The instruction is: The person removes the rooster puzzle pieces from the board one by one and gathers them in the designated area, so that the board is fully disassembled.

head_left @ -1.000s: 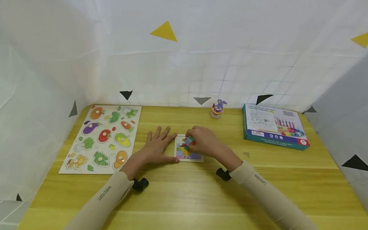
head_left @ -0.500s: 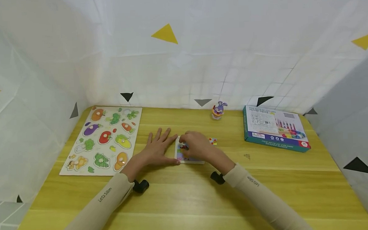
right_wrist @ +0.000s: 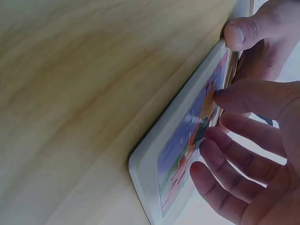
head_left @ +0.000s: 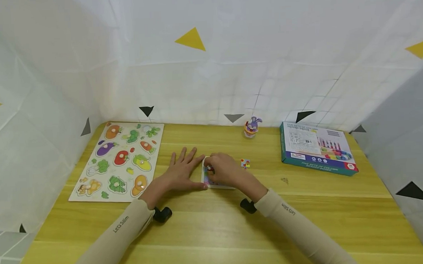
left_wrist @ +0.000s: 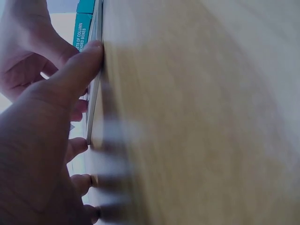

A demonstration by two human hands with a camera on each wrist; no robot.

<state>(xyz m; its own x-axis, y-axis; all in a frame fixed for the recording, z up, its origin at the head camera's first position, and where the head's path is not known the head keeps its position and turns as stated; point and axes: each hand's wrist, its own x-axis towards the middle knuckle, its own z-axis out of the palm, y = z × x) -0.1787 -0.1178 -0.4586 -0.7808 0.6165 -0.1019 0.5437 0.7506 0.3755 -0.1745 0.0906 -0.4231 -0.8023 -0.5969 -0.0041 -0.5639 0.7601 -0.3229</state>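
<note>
A small jigsaw puzzle (right_wrist: 185, 150) in a white frame lies flat on the wooden table, mostly covered by my right hand in the head view. My left hand (head_left: 179, 174) rests on the table with fingers spread, its thumb against the frame's near left corner and its index fingertip at the far left corner. Over the puzzle, my right hand (head_left: 225, 170) bends its fingers down. Its thumb (right_wrist: 234, 96) and fingertips touch the picture, with a gap between them in the right wrist view. A loose puzzle piece (head_left: 245, 163) lies just right of that hand.
A vegetable peg puzzle board (head_left: 117, 163) lies on the left of the table. At the back stands a purple rabbit figure (head_left: 252, 127), and a flat toy box (head_left: 318, 147) lies at the right. White sheeting (head_left: 282, 46) hangs behind the table.
My right hand laid a puzzle piece on the table to the right, let it go, and came back left onto the framed puzzle. My left hand has stayed in place.
</note>
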